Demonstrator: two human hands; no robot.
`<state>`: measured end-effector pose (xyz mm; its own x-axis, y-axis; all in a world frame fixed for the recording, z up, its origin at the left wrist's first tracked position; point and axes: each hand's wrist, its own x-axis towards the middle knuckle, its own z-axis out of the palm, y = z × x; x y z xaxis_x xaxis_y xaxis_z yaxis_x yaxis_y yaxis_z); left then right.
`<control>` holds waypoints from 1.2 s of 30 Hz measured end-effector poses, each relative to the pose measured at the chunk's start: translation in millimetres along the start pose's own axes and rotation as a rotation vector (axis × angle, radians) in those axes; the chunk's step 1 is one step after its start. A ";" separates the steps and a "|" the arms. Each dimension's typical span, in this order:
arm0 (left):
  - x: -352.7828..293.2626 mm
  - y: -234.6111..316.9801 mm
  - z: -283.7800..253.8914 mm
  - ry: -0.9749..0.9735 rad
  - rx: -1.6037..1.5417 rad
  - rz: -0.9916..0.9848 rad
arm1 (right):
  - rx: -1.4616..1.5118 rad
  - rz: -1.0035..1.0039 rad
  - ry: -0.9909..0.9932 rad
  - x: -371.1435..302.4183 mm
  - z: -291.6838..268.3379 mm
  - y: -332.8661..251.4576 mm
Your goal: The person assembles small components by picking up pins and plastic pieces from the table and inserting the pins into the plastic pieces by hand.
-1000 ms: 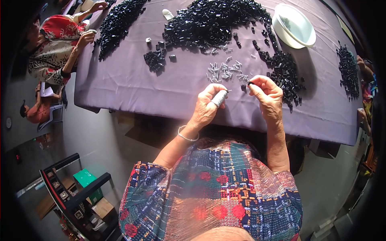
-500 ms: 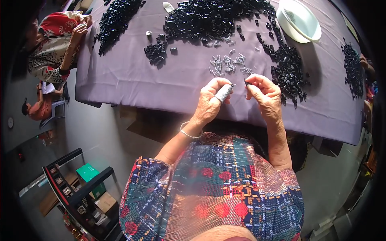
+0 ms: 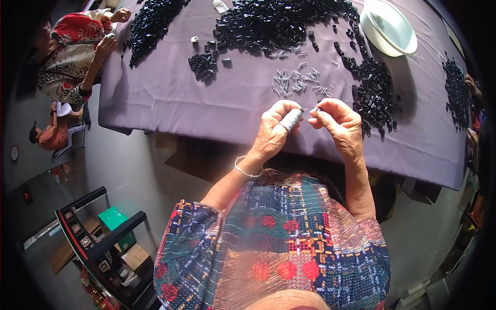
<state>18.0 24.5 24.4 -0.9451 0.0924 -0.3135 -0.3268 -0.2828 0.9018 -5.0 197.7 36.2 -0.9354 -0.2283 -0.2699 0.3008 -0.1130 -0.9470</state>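
My left hand point(image 3: 271, 132) is closed in a pinch near the table's front edge, a grey sleeve-like cover point(image 3: 291, 120) over its thumb. A thin metal pin point(image 3: 305, 109) sticks out at its fingertips. To the right, my right hand point(image 3: 342, 128) pinches a small black plastic piece point(image 3: 319, 109), mostly hidden by the fingers. The two sets of fingertips are close but apart. Just beyond them lies a loose group of small metal pins point(image 3: 296, 81). A pile of small black pieces point(image 3: 373, 95) spreads beside my right hand.
A large heap of black pieces point(image 3: 274, 26) covers the far middle of the purple tablecloth point(image 3: 165, 98). A white plastic basin point(image 3: 395, 44) stands at the far right. A small cluster of black pieces point(image 3: 203, 67) lies left of centre. Another person point(image 3: 72, 57) works at the left edge.
My right hand's fingertips have moved left, closer to the pin in my left hand. The view has shifted slightly. The person at the left has moved their hands apart.
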 end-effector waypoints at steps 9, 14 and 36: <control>-2.0 -1.5 1.9 -0.025 -0.021 -0.004 | -0.001 -0.159 0.122 -2.4 5.0 0.7; -3.0 -2.1 3.0 -0.005 0.001 0.033 | 0.106 -0.131 0.130 -3.4 9.7 4.8; -8.2 2.1 9.3 0.003 0.166 0.134 | -0.041 -0.223 0.177 -13.0 23.2 6.9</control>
<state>25.1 32.0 31.7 -0.9802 0.0612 -0.1881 -0.1947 -0.1313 0.9720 13.5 177.4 37.2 -0.9966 -0.0293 -0.0770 0.0796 -0.1019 -0.9916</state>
